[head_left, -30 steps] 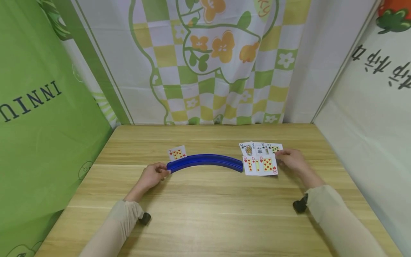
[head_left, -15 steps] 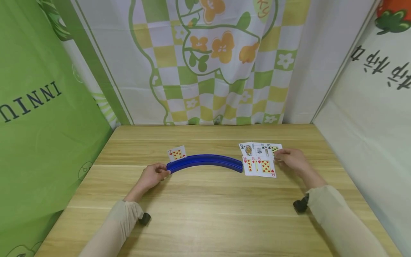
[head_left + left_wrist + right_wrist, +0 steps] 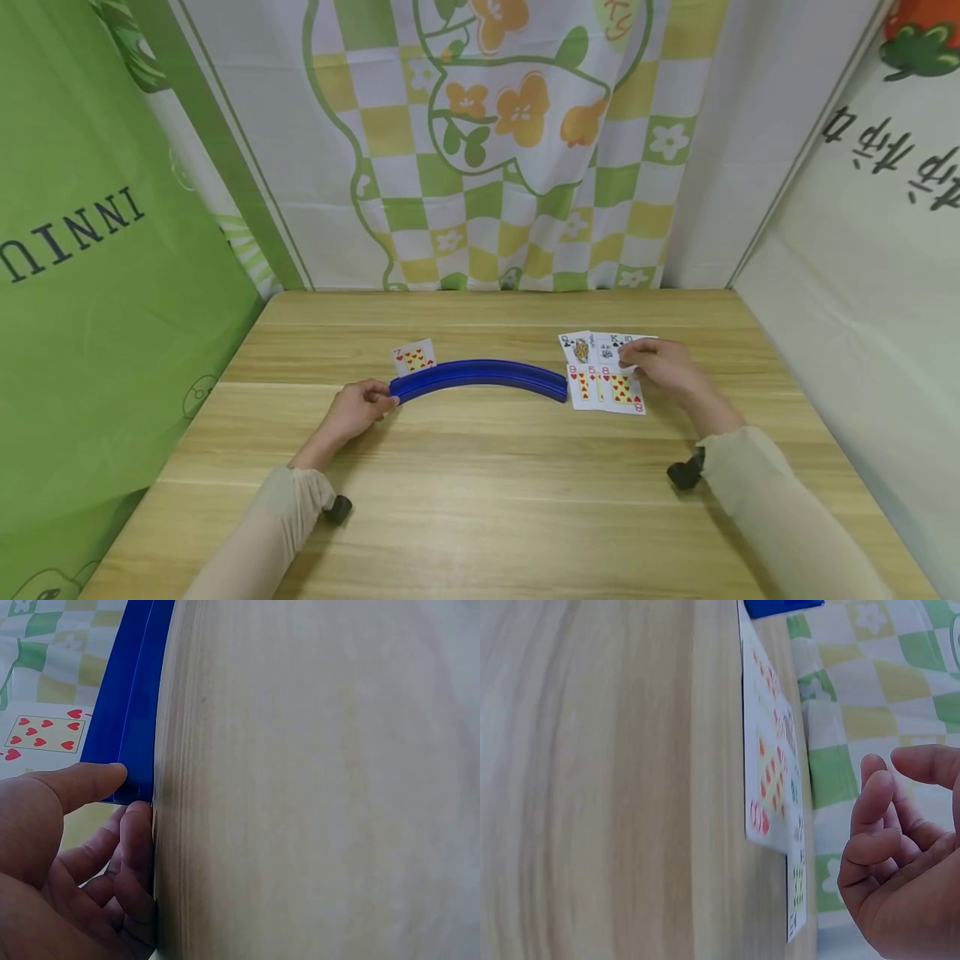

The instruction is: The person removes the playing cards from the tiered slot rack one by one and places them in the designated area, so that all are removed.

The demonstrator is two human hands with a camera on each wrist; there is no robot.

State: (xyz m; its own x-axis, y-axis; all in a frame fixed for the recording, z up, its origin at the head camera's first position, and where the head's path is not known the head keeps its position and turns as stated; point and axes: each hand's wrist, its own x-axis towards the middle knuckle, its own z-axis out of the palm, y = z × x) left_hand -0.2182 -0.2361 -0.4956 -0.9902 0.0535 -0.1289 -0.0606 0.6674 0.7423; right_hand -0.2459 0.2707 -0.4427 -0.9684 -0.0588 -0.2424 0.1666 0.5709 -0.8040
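Observation:
A curved blue card holder (image 3: 480, 372) lies on the table. My left hand (image 3: 360, 410) holds its left end, with the thumb on top in the left wrist view and the other fingers curled at the end. The seven of hearts (image 3: 414, 358) shows behind that end. To the right of the holder, playing cards lie face up in two rows. The eight of hearts (image 3: 622, 392) is at the right of the near row, and a queen (image 3: 577, 348) starts the far row. Over the cards hovers my right hand (image 3: 907, 877), fingers loosely curled, nothing between thumb and fingertips.
The wooden table (image 3: 480, 500) extends in front of the holder and to both sides. A checked curtain (image 3: 495, 208) hangs behind its back edge. Printed cloths stand at left (image 3: 90, 292) and right (image 3: 862, 292).
The eight of hearts shifted left, covering more of the five beside it. Then my right hand moved left over the cards, away from their right edge. My left hand stays on the holder.

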